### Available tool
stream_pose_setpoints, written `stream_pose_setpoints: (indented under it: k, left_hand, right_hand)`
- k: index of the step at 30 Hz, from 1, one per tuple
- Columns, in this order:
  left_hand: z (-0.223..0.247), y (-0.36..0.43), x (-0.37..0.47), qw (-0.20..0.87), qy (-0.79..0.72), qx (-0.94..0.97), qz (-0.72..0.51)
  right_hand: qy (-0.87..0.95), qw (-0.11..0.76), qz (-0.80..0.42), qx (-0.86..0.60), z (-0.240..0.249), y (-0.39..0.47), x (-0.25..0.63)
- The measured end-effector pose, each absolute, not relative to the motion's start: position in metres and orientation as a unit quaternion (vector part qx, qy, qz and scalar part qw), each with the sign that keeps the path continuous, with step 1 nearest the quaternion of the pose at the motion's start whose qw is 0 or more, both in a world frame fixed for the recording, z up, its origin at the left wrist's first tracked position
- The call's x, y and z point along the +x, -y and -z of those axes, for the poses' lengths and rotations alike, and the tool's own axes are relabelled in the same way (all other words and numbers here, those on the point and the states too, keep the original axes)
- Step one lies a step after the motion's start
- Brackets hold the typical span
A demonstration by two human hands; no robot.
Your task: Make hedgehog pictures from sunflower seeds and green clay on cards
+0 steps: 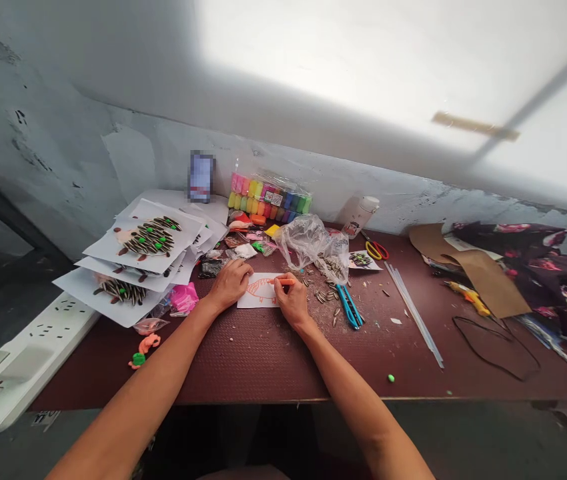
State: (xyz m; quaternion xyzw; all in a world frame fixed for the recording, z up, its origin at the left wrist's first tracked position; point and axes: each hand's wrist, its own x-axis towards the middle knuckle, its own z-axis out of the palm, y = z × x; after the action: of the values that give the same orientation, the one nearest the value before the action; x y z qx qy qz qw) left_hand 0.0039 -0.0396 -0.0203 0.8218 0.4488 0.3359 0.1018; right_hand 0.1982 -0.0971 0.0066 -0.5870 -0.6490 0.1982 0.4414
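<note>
Your right hand (292, 301) closes in a pinch on 1 orange marker (286, 282) over the white card (247, 304); your left hand (230, 285), loosely bent, grips nothing visible at its left edge. The drawing (260, 289) has 2 legs and body strokes, apparently with some unfilled white. Card and marker lie left-right, tip leftward.

So on the counter (263, 367), the card (251, 302)'s in the middle, with stacked sheets (108, 245) off to the left. Pack (271, 200)'s behind it, bottle (358, 218) to the pack's right. Cutter (348, 307)'s right of the card, then the glue sticks (415, 316), and the glue gun (472, 298)'s way further right.
</note>
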Motion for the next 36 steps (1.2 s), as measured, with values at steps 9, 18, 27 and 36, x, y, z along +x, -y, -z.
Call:
stream_pose_setpoints:
  k: [9, 18, 27, 36]
  left_hand:
    - [0.0215, 0.0392, 0.0042, 0.101, -0.451, 0.82, -0.337]
    - [0.0221, 0.039, 0.0039, 0.1, -0.447, 0.821, -0.34]
    - [0.0222, 0.0384, 0.004, 0.096, -0.446, 0.822, -0.342]
    - [0.0217, 0.0387, 0.0036, 0.105, -0.446, 0.821, -0.341]
  right_hand:
    - [0.658, 0.441, -0.2, -0.576, -0.0052, 0.0966, 0.1992]
    - [0.65, 0.451, -0.207, -0.575, -0.0056, 0.0969, 0.1976]
    - [0.654, 0.453, -0.208, -0.569, -0.0066, 0.0972, 0.1978]
    - [0.615, 0.475, -0.193, -0.599, -0.0083, 0.0963, 0.2021]
